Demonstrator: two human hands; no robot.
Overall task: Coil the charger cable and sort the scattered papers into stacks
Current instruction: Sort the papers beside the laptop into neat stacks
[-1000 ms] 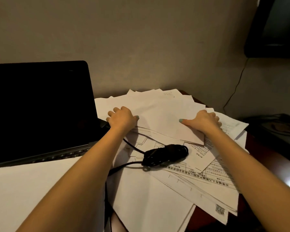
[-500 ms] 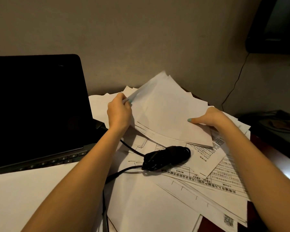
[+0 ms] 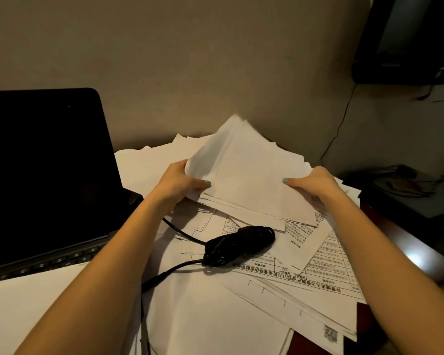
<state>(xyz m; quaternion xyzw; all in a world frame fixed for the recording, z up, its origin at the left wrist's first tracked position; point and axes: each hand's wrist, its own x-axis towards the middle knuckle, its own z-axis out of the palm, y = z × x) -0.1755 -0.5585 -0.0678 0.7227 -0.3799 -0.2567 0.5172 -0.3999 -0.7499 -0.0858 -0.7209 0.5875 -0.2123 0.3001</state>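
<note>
Thin printed forms (image 3: 326, 283) lie fanned nearest me, the black charger cable (image 3: 239, 245) bundled in a glossy lump on them, and beyond it my left hand (image 3: 180, 183) and right hand (image 3: 313, 181) pinch opposite edges of a limp, tilted-up sheaf (image 3: 246, 180) of white sheets

An open laptop (image 3: 44, 175) sits left by the wall (image 3: 190, 60); top right, perhaps a monitor (image 3: 405, 39).

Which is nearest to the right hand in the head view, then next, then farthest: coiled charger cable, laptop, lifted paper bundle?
1. lifted paper bundle: gripped by the right hand at its right edge.
2. coiled charger cable: below and to the left of that hand, lying on the scattered papers.
3. laptop: far left, beyond the left hand.
</note>
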